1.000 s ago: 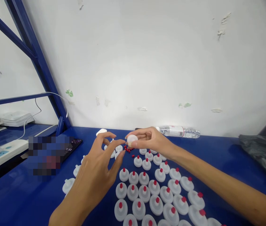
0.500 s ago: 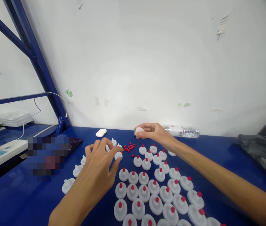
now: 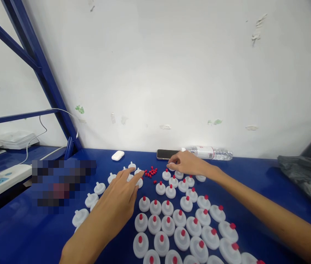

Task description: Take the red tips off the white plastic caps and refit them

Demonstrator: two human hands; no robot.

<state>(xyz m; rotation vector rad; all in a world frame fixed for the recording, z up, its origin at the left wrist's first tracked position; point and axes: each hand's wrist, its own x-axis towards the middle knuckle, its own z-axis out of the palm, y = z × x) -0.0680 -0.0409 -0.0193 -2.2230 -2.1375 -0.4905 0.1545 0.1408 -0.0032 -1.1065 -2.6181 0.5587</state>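
My left hand (image 3: 118, 192) reaches over a group of white plastic discs with bare stubs, such as one (image 3: 99, 188) beside the wrist. Its fingers are stretched and apart, the tips close to a disc (image 3: 139, 182) near the thumb. My right hand (image 3: 187, 163) is lowered at the far end of the red-capped discs. A white disc (image 3: 171, 167) shows partly under its fingertips, in their grip. Several small loose red caps (image 3: 151, 171) lie between the hands. Rows of white discs with red caps on their stubs (image 3: 161, 244) fill the near middle of the table.
Against the wall lie a white earbud case (image 3: 118, 156), a phone (image 3: 167, 154) and a clear plastic bottle (image 3: 213, 153). A dark plastic bag (image 3: 303, 179) is at the right. A power strip (image 3: 9, 178) and a blurred-out patch (image 3: 62, 183) are at the left.
My right hand has come down and toward me with the white disc, to beside the capped discs, uncovering the phone. My left hand's fingers have straightened over the uncapped discs.
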